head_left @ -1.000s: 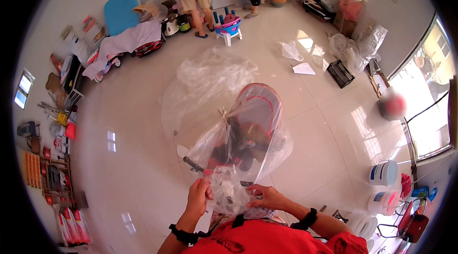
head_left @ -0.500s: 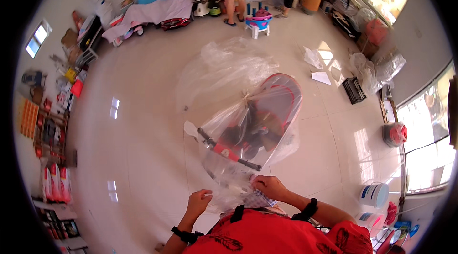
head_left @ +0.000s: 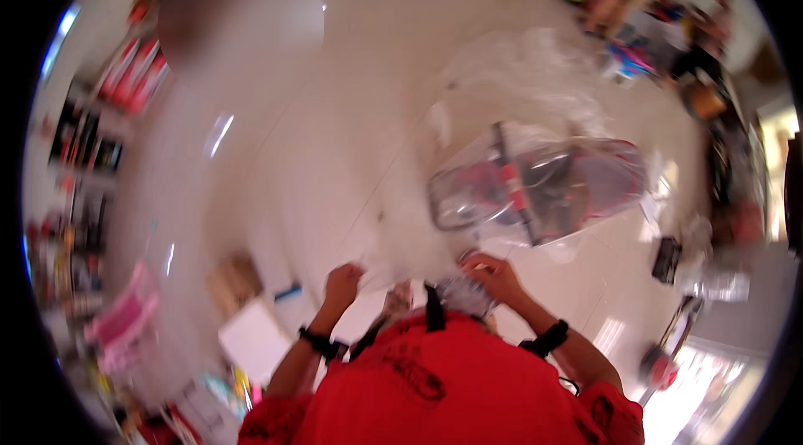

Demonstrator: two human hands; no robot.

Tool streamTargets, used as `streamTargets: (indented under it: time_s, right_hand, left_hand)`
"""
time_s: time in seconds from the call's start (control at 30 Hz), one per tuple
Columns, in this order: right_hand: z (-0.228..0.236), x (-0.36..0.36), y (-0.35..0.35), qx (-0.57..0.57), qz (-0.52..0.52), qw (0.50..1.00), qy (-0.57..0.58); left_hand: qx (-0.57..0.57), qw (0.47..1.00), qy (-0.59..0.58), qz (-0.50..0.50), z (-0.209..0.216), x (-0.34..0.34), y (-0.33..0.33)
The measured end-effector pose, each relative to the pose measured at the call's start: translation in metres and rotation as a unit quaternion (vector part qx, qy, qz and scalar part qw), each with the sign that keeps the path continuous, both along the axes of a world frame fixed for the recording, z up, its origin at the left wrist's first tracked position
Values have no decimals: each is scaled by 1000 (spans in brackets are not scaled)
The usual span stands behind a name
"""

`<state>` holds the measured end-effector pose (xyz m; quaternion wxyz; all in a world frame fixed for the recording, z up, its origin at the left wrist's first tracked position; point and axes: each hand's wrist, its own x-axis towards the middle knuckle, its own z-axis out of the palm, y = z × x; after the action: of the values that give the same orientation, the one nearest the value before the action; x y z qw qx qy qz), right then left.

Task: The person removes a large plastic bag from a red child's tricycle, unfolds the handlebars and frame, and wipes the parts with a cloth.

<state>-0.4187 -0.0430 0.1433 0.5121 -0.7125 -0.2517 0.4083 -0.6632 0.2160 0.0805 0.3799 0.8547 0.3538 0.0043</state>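
Observation:
A child's stroller-like item (head_left: 602,176), grey with red trim, lies on the floor to my right, wrapped in clear plastic. Its bar (head_left: 512,186) has a red middle and dark ends. In front of my body, my right hand (head_left: 493,275) is closed on a small roundish thing at its fingertips, too blurred to name. It is on the near side of the wrapped item, apart from it. To the left, my left hand (head_left: 341,286) is held up with curled fingers; what they hold, if anything, does not show.
Loose clear plastic sheeting (head_left: 535,69) spreads behind the wrapped item. A cardboard box (head_left: 234,284) and a white panel (head_left: 255,340) lie at the left near me, with a pink plastic thing (head_left: 125,315) beyond. A black crate (head_left: 666,259) is at right; people (head_left: 707,35) stand far right.
My view and body have turned left, so the wrapped item now appears farther right and the box and white panel show. My right hand has come away from the plastic; both hands remain raised.

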Motion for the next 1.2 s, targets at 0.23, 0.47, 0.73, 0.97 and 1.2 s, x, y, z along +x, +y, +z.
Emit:
streamTargets:
  time_s: [0.23, 0.47, 0.73, 0.97, 1.2]
  right_hand:
    - [2, -32, 29, -68, 116, 985, -104]
    - [-13, -45, 59, -101, 261, 949, -144]
    - [-23, -54, 89, -145, 331, 921, -149]
    - [-35, -38, 70, -188, 374, 894, -162]
    - [-40, -23, 56, -233, 349, 892, -165]
  left_hand:
    - [-145, 977, -60, 144, 32, -57, -32]
    - [-167, 922, -30, 350, 15, -133, -55]
    - [-188, 844, -45, 500, 1, -164, -69]
    - [-65, 846, 27, 529, -29, -232, -59]
    - [8, 822, 50, 568, -8, -293, -29]
